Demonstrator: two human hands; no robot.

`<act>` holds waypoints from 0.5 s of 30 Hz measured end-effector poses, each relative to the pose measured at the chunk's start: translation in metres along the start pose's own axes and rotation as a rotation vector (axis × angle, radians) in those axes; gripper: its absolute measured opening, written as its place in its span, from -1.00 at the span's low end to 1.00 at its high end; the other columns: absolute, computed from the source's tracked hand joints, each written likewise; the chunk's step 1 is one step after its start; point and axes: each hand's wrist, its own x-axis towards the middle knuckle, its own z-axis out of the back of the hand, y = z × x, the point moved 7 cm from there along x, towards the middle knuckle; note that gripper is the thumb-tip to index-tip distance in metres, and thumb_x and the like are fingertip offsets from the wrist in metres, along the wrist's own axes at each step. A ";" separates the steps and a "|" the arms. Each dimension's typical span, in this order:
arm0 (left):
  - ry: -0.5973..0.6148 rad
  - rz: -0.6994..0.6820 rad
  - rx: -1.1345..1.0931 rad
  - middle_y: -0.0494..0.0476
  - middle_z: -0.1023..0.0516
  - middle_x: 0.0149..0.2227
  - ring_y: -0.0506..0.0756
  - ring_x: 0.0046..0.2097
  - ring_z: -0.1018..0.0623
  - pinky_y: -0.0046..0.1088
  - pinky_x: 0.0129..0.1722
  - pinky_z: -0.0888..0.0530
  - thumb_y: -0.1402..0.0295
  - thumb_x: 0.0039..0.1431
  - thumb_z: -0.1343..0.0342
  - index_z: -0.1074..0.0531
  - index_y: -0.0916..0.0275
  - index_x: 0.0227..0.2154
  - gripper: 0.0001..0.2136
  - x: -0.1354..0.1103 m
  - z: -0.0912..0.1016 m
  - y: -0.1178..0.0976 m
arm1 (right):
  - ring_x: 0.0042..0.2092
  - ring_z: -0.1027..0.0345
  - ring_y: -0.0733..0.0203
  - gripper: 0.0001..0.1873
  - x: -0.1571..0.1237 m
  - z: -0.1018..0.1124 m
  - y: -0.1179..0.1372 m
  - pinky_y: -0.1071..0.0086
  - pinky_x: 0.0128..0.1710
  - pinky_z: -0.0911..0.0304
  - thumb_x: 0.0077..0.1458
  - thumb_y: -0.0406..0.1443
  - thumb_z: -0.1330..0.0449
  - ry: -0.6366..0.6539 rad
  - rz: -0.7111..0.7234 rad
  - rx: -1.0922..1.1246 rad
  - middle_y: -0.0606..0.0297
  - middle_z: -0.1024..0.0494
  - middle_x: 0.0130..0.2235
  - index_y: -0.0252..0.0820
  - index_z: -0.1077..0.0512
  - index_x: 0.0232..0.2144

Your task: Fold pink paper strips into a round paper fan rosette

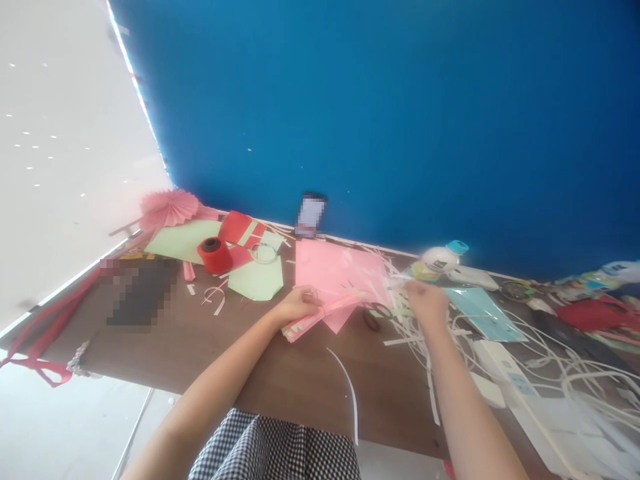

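Note:
My left hand (299, 305) is closed on a folded, pleated strip of pink paper (320, 315) that sticks out to the right above the brown table (280, 373). My right hand (425, 298) hovers with curled fingers over a heap of white paper strips (415, 330); what its fingers hold is blurred. Scissors (376, 313) lie between the two hands. Flat pink sheets (335, 267) lie just behind my left hand.
A red ribbon spool (216, 255), green paper (256, 277), a pink paper fan (167, 208) and a tape ring (264, 253) lie at the back left. A glue bottle (443, 258), light-blue sheet (475, 310) and tangled white strips (560, 373) fill the right. A blue wall (400, 120) stands behind.

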 end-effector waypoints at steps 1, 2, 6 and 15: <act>-0.001 0.002 0.003 0.08 -0.48 -0.43 0.01 -0.37 -0.47 -0.56 -0.43 -0.32 0.61 -0.28 -0.11 -0.20 0.28 -0.55 -0.79 0.000 0.000 -0.001 | -0.47 -0.30 0.09 -0.85 -0.006 -0.004 0.005 0.24 -0.40 -0.19 -0.18 -0.40 -0.03 0.055 0.027 -0.024 0.17 -0.39 -0.62 -0.29 -0.38 -0.66; -0.002 0.003 0.007 0.07 -0.48 -0.44 0.01 -0.36 -0.47 -0.56 -0.42 -0.32 0.61 -0.28 -0.11 -0.20 0.28 -0.56 -0.79 -0.001 -0.001 -0.002 | -0.46 -0.30 0.09 -0.85 -0.014 -0.008 0.013 0.24 -0.39 -0.19 -0.19 -0.41 -0.04 0.102 0.058 -0.041 0.15 -0.40 -0.60 -0.29 -0.38 -0.66; -0.019 0.008 0.020 0.10 -0.49 -0.39 0.02 -0.35 -0.47 -0.53 -0.41 -0.32 0.59 -0.27 -0.11 -0.20 0.27 -0.55 -0.79 -0.004 -0.001 -0.008 | -0.38 -0.34 0.14 -0.78 -0.048 -0.003 0.063 0.25 -0.31 -0.25 -0.03 -0.32 0.00 0.132 0.282 0.066 0.11 -0.49 -0.37 -0.26 -0.44 -0.45; -0.030 0.001 -0.016 0.14 -0.49 -0.34 0.04 -0.30 -0.47 -0.49 -0.35 -0.35 0.59 -0.27 -0.15 -0.23 0.27 -0.54 -0.78 -0.002 0.001 -0.007 | -0.28 -0.36 0.22 -0.79 -0.090 0.014 0.111 0.37 -0.36 -0.37 -0.01 -0.34 -0.13 -0.042 0.520 0.309 0.21 -0.44 -0.21 -0.10 -0.45 -0.26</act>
